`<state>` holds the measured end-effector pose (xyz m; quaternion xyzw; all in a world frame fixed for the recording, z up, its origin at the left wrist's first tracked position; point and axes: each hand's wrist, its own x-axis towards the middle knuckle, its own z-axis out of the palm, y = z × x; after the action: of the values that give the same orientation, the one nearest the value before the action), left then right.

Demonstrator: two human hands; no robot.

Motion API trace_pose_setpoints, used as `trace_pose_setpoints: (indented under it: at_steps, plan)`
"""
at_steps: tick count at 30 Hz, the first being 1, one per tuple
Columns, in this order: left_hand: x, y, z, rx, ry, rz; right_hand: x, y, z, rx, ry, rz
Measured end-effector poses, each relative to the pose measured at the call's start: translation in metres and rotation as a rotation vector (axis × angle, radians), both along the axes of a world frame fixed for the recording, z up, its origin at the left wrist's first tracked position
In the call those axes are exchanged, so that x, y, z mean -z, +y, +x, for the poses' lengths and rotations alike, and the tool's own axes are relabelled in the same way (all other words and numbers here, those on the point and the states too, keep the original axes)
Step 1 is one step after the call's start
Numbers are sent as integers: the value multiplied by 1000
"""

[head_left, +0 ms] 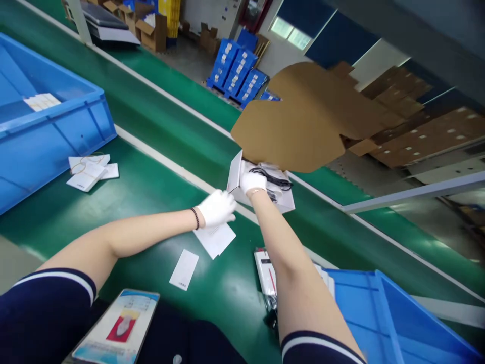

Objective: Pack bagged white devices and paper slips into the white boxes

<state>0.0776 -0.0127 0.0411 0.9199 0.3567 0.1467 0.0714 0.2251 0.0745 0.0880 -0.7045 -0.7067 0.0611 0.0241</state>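
An open box [285, 202] with a brown cardboard lid [288, 131] raised behind it stands across the white rail. Inside it a black cable [275, 178] and clear plastic show. My right hand [253, 182], in a white glove, reaches into the box beside the cable; its fingertips are hidden. At the box's near left corner is my left hand [217, 208], also gloved, with bent fingers, above white papers [215, 238]. What it grips, if anything, cannot be made out. A single white card [184, 269] lies nearer to me on the green surface.
Blue bins stand at the left [56, 131] and lower right [356, 298]. White booklets [89, 172] lie by the left bin. Packaged items [265, 273] lie under my right forearm. A metal bar [413, 193] crosses at the right. Blue crates [237, 65] stand beyond.
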Motion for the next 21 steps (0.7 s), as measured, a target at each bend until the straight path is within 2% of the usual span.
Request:
trace_pose_setpoints:
  at_steps: [3, 5, 6, 8, 11, 14, 16, 18, 20, 21]
  plan:
    - [10, -4, -65, -244, -12, -69, 16, -69, 2, -8, -80, 147]
    - [22, -8, -98, -402, 7, -160, 37, -116, -1, -81, -83, 68]
    - [27, -12, -108, -458, 6, -198, 49, -136, -3, -104, -79, -1]
    - [33, -20, -116, -520, -25, -247, 72, -163, -1, -40, -56, -80]
    - [33, -37, -109, -546, -118, -274, 94, -179, 9, 114, 11, -42]
    - [33, -49, -103, -553, -214, -270, 103, -181, 21, 156, 78, 114]
    - [36, -52, -104, -532, -288, -244, 104, -183, 25, 194, 206, 163]
    - [38, -53, -108, -504, -405, -240, 101, -186, 27, 296, 431, 168]
    - [37, -54, -112, -502, -585, -337, 94, -190, 27, 410, 645, 213]
    - [35, -55, -114, -502, -701, -451, 89, -192, 25, 443, 711, 259]
